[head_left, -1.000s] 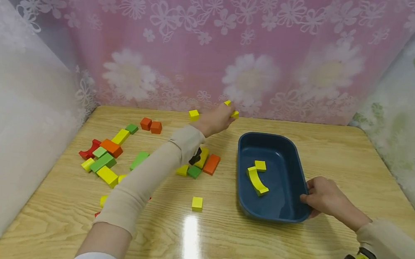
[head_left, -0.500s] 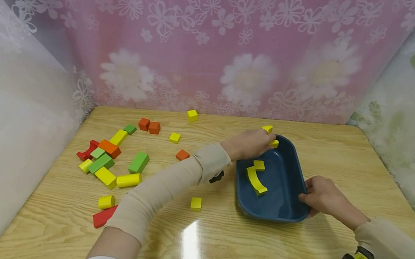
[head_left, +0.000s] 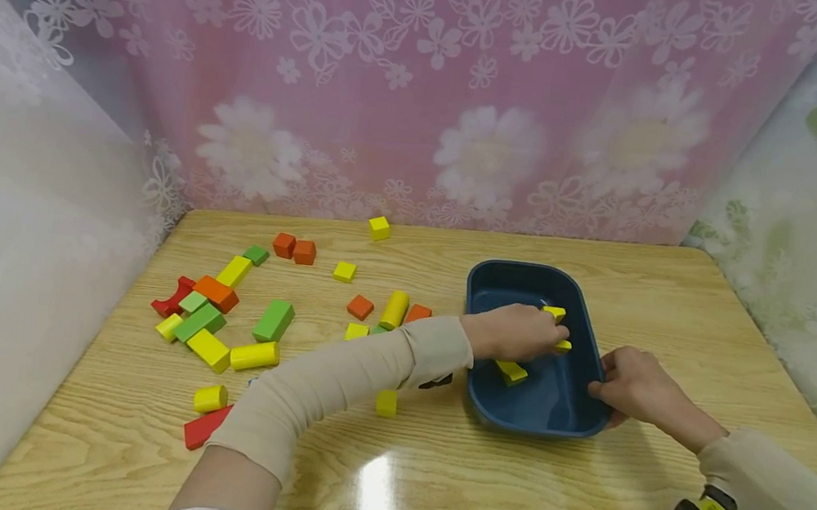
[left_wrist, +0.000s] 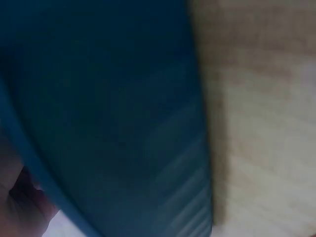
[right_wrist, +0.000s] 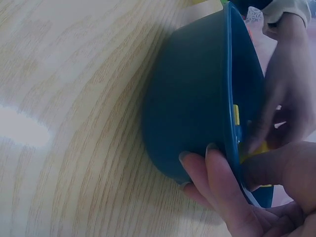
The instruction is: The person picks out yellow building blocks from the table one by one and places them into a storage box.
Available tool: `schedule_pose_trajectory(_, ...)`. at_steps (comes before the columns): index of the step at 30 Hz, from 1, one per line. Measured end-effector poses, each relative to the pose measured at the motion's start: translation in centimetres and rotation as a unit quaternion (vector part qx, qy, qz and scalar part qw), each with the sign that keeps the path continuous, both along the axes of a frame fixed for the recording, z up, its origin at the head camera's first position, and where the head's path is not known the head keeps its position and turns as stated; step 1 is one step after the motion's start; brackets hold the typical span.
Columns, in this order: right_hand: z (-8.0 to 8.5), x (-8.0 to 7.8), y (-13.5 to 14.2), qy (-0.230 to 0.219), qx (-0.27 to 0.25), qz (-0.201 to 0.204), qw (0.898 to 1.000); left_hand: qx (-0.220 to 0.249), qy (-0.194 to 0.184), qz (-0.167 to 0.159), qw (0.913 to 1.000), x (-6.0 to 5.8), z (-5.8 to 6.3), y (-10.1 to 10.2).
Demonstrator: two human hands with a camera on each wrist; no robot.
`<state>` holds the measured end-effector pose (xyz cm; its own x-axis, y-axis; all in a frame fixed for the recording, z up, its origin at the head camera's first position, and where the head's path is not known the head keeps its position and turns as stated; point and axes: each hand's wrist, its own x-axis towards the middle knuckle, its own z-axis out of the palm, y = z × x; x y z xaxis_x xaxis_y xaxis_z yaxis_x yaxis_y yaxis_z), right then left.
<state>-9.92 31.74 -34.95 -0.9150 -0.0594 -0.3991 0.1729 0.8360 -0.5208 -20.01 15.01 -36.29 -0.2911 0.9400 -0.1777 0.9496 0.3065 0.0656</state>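
Right of centre on the tabletop (head_left: 430, 495), a dark blue tray (head_left: 552, 404) stands well in from the right edge. The left hand (head_left: 519, 331) reaches inside it with a narrow grip on a yellow block (head_left: 555, 312); two yellow ends jut past the fingers, and whether they belong to one piece cannot be told. Under that hand, another yellow piece (head_left: 513, 373) lies on the tray's floor, partly covered. The right hand (head_left: 632, 383) has its grip on the tray's right side, close to the near right corner, thumb inside the rim and fingers against the outer wall.

Toward the tabletop's left edge, a cluster of blocks (head_left: 201, 322) in red, orange, green and yellow lies close together. Two orange cubes (head_left: 285, 245) sit side by side nearer the far edge, and a yellow cube (head_left: 379, 228) rests just beside that edge. Between cluster and tray lie a green block (head_left: 274, 321) and a yellow cylinder (head_left: 393, 309).
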Motion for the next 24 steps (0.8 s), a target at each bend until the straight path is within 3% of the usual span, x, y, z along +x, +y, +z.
schedule_pose_trajectory(6,0.0,0.0,0.0,0.0,-0.005,0.001,1.0,-0.027,0.016,-0.02,0.9993,1.2,-0.6,0.3)
schedule_pose_trajectory(15,-0.2,0.0,0.0,0.004,-0.018,-0.005,1.0,-0.025,0.04,-0.035,0.9983,1.4,-1.3,0.3)
schedule_pose_trajectory(24,-0.2,0.1,0.0,0.004,-0.016,0.004,1.0,-0.026,-0.004,-0.016,0.9995,1.2,-2.2,0.2)
